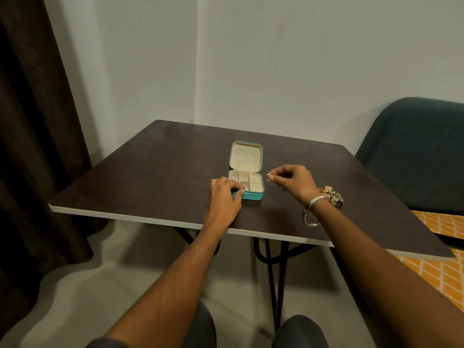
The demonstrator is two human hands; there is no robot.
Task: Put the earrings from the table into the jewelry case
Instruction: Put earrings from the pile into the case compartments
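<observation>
The right hand (292, 178) is pinching a small gold earring (268, 177) at its fingertips, just beside the open jewelry case (247, 188). The left hand (224, 194) is gripping the case's near corner. The earring is looking light, tiny and slippery, so a firm fingertip pinch is probably suiting it best.

Home room: dark curtain (37, 146), plain wall (301, 59), upholstered chair (414, 151), patterned orange rug (437, 272)
</observation>
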